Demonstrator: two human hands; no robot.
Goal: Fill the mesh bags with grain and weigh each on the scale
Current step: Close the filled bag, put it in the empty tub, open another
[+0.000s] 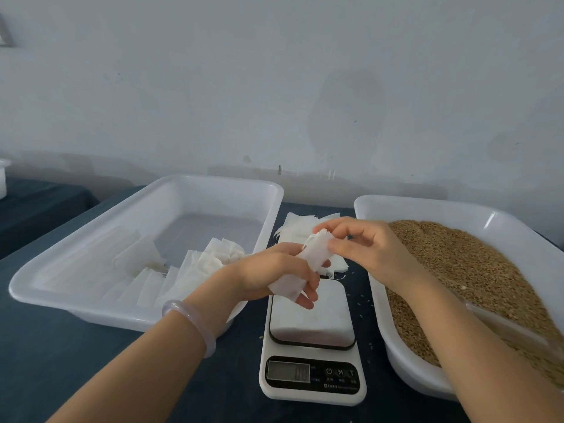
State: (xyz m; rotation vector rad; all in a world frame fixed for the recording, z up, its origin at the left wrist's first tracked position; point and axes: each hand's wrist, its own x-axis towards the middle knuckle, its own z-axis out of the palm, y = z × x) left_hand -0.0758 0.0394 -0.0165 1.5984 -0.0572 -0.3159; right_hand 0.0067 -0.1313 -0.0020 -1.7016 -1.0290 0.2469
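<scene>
1. Mesh bag (316, 248): a white, creased pouch held up between both hands, over the far edge of the scale (311, 389); whether it carries grain cannot be told.
2. Left grip (274, 270): fingers curled round the bag's lower end, a pale bangle (189, 322) on the wrist.
3. Right grip (363, 242): thumb and forefinger pinching the bag's upper end, the other fingers loosely bent.
4. The scale stands on the dark worktop (91, 361) between the two trays; its display is too blurred to read.
5. Left tray (146, 190): white, with several flat white bags (183, 267) lying in its near right part.
6. Right tray (396, 203): white, heaped with brown grain (473, 270).
7. A fanned stack of flat bags (302, 225) lies on the worktop just behind the scale, partly hidden by the hands.
8. A few loose kernels (364, 300) are scattered beside the scale.
</scene>
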